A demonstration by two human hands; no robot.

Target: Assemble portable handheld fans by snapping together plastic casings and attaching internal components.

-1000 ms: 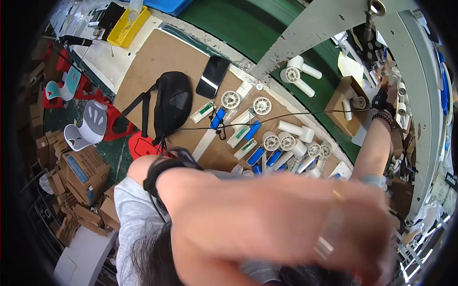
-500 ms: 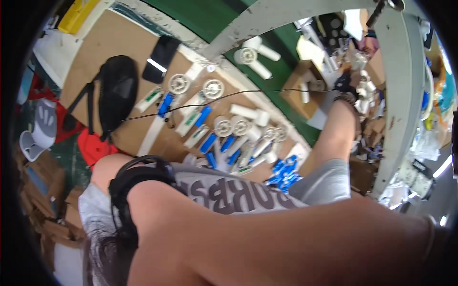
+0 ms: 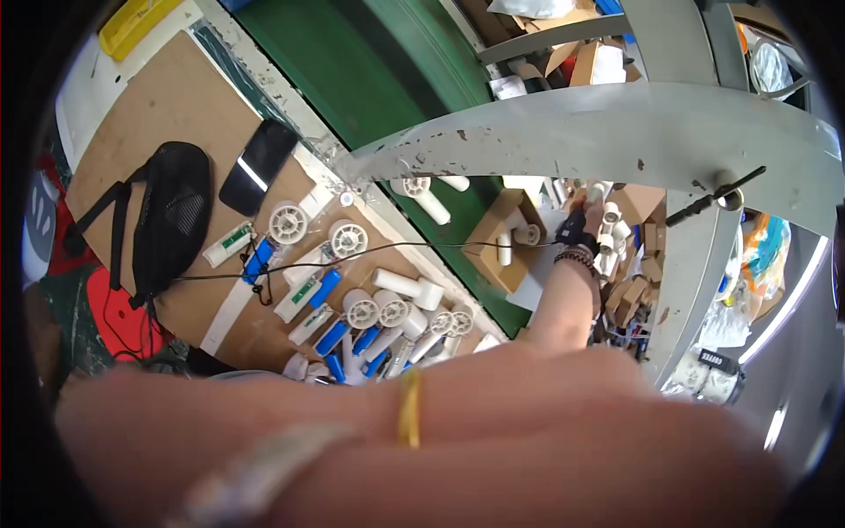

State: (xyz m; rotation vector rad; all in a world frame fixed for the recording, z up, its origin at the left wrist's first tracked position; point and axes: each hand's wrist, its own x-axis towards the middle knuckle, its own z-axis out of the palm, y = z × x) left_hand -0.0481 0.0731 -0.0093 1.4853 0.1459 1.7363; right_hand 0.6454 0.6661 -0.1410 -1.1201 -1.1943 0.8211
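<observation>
Right hand (image 3: 579,231), near three o'clock, by white tubes (image 3: 607,243). Left hand (image 3: 493,431), six o'clock. Can't see if either grips. Tubes look light, stiff, slippery; hold round middle.

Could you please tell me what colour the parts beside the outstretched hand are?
The parts beside the right hand are white, shown in the head view.

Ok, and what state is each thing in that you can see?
Right hand: outstretched at white parts, grip unclear
Left hand: close to the camera, blurred, grip unclear
Phone: lying flat, dark, with a bright reflection
Black bag: lying down, closure not visible
Cardboard box: open, white pieces inside
Black cable: stretched out, loosely curved
Yellow tray: partly in view, contents unclear
</observation>
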